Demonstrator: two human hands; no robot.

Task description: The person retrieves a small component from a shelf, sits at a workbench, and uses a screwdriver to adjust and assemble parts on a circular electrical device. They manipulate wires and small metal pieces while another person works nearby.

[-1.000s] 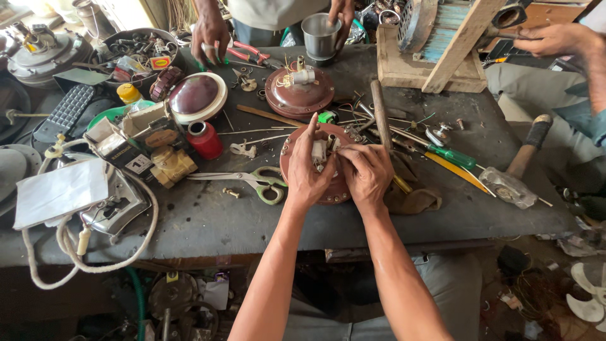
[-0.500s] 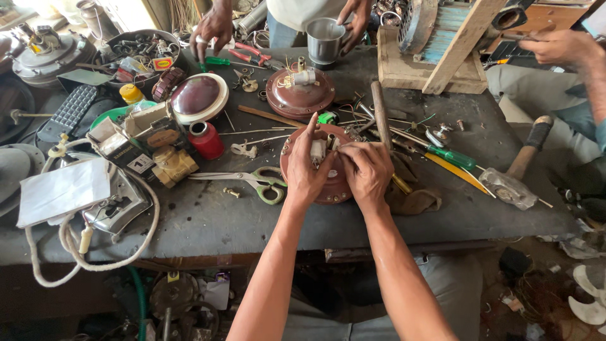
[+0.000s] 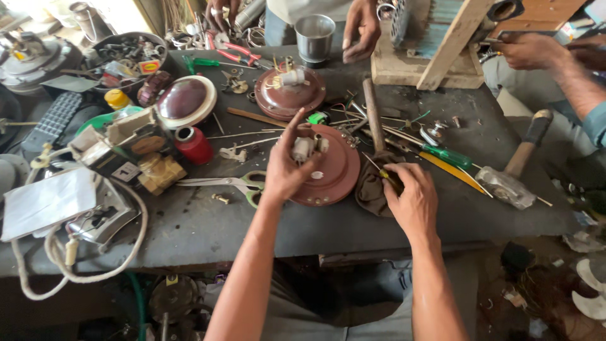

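Observation:
A round maroon metal cover point(image 3: 334, 173) lies on the dark workbench point(image 3: 240, 221) in front of me, with a small white socket part point(image 3: 304, 148) at its middle. My left hand point(image 3: 287, 167) rests on the cover's left side, fingers around the white part. My right hand point(image 3: 410, 196) is to the right of the cover, fingers curled on a thin tool with a yellow tip, over a dark cloth point(image 3: 369, 189). A second maroon cover point(image 3: 289, 95) with a white part sits further back.
Green-handled scissors point(image 3: 233, 184), a red thread spool point(image 3: 192, 144), a wooden-handled hammer point(image 3: 514, 167), a green screwdriver point(image 3: 445, 155) and several loose parts crowd the bench. Other people's hands point(image 3: 360, 25) work at the far edge by a steel cup point(image 3: 314, 36); another person's hand point(image 3: 530, 50) is at right.
My right hand has left the maroon cover and moved right onto the cloth and thin tool. My left hand stays on the cover.

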